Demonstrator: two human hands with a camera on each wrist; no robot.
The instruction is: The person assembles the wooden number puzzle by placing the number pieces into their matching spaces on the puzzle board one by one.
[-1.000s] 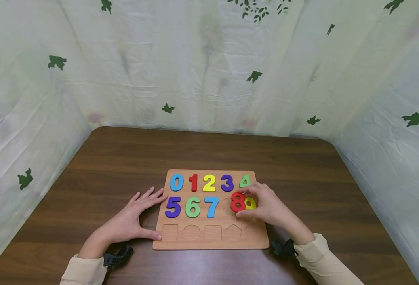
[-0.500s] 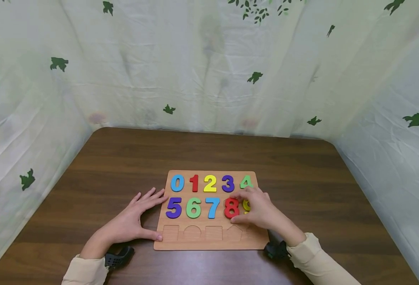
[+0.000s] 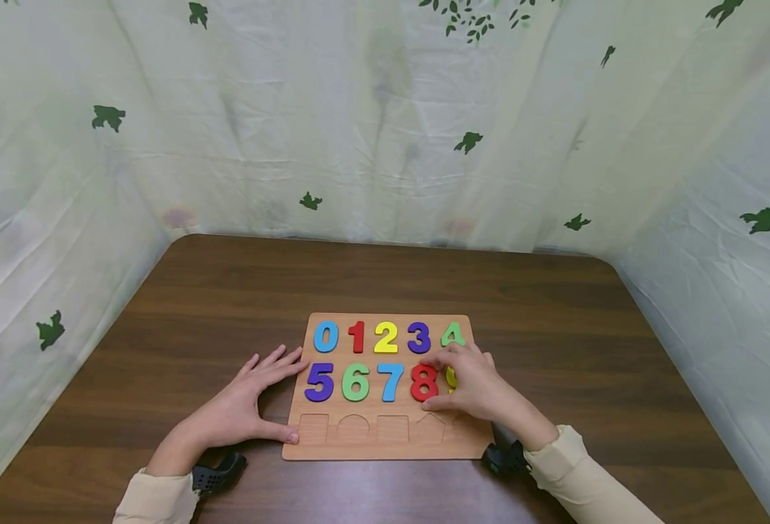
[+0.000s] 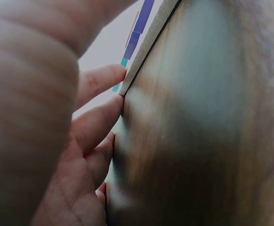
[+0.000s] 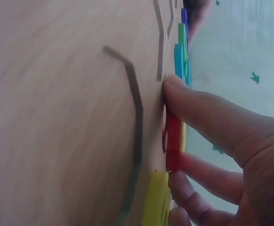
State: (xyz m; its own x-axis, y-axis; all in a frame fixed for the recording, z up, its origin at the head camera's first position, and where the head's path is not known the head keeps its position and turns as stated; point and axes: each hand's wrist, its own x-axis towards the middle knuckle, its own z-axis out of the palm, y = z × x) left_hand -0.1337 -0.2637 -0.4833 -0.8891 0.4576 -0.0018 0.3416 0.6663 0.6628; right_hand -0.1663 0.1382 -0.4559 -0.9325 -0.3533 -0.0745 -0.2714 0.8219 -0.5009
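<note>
A wooden number puzzle board lies on the table. My right hand pinches a red number 8 between thumb and fingers, over its place beside the blue 7. In the right wrist view the red 8 stands slightly proud of the board, thumb on one end. A yellow 9, partly hidden by that hand, sits just right of it. My left hand has its fingers spread, fingertips and thumb resting on the board's left edge.
Digits 0 to 4 fill the back row, such as the yellow 2; purple 5 and green 6 stand left of the 7. Bare shape recesses line the front. Patterned curtains surround the brown table.
My right hand has moved left with the red 8, from partly over the yellow 9 to the spot beside the 7, and lowered it there. The left hand stays put.
</note>
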